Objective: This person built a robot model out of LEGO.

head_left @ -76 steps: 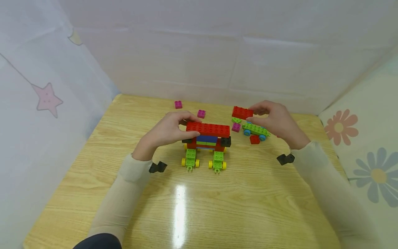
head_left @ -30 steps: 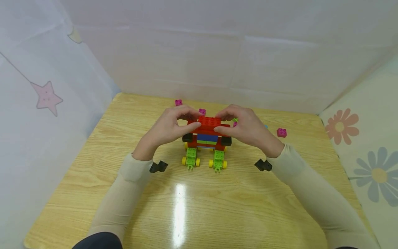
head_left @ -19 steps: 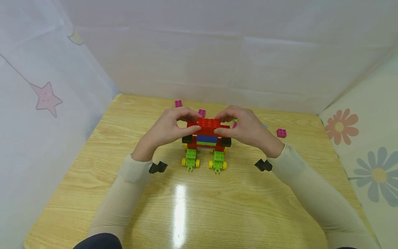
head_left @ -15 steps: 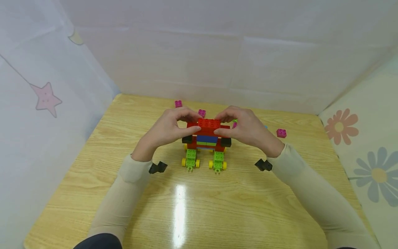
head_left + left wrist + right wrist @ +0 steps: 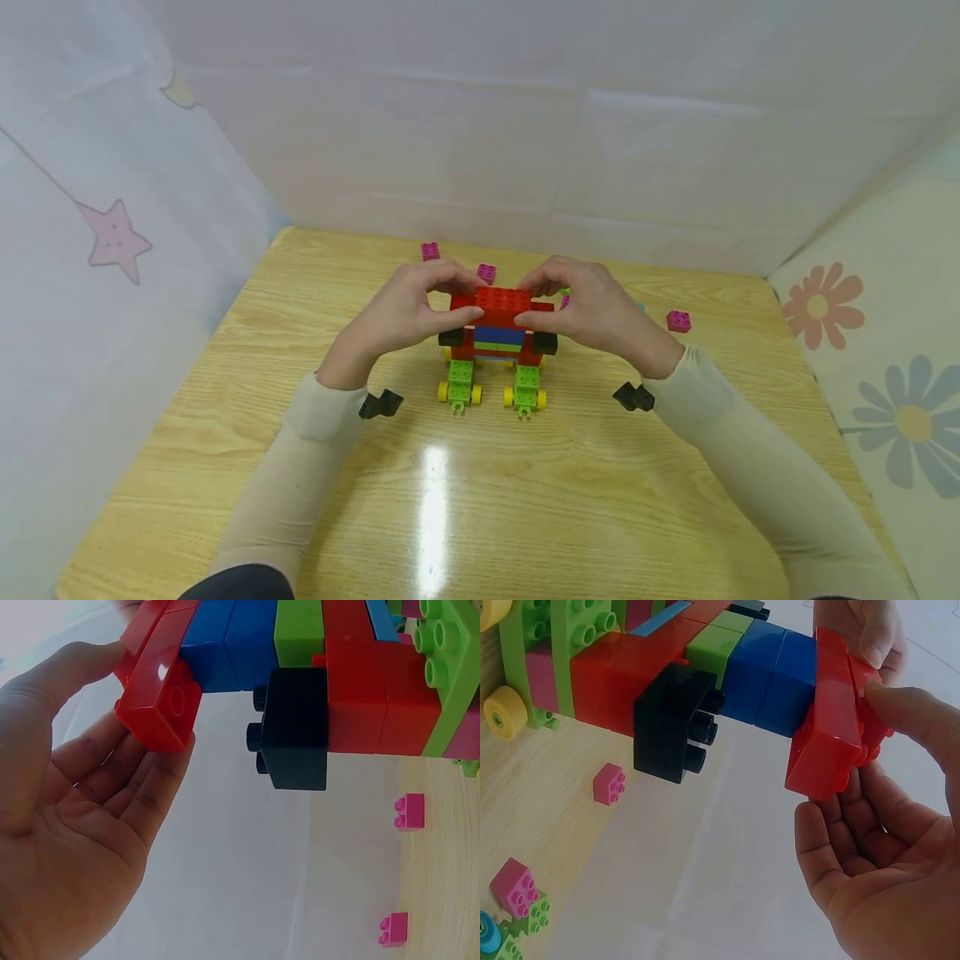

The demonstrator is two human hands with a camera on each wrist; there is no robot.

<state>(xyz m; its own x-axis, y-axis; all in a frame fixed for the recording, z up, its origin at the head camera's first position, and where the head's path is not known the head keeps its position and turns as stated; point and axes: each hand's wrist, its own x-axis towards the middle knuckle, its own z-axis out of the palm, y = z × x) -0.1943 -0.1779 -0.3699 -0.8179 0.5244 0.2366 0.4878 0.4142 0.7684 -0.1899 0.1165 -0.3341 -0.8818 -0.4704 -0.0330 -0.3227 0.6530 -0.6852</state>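
Observation:
A toy-brick build stands mid-table in the head view, on two green wheeled bases (image 5: 461, 383). Its body has red, green and blue bricks (image 5: 498, 335), with a black brick (image 5: 545, 343) jutting from each side. A long red brick (image 5: 829, 712) spans the top, and a shorter red brick (image 5: 502, 302) sits on it. My left hand (image 5: 416, 304) grips the shorter brick's left end, thumb in front. At the other end my right hand (image 5: 592, 308) does the same, its thumb pressing the front in the right wrist view. The fingertips behind are partly hidden.
Pink bricks (image 5: 430, 251) lie along the back of the wooden table (image 5: 480, 500), and another pink brick (image 5: 678, 321) lies at the right. A blue-wheeled green piece (image 5: 495, 941) is mostly hidden behind my right hand in the head view. Cloth walls enclose the back and sides.
My right hand has carried the shorter red brick leftward onto the long one, where it has dropped slightly. My left hand has gone from the long brick to the shorter one's left end.

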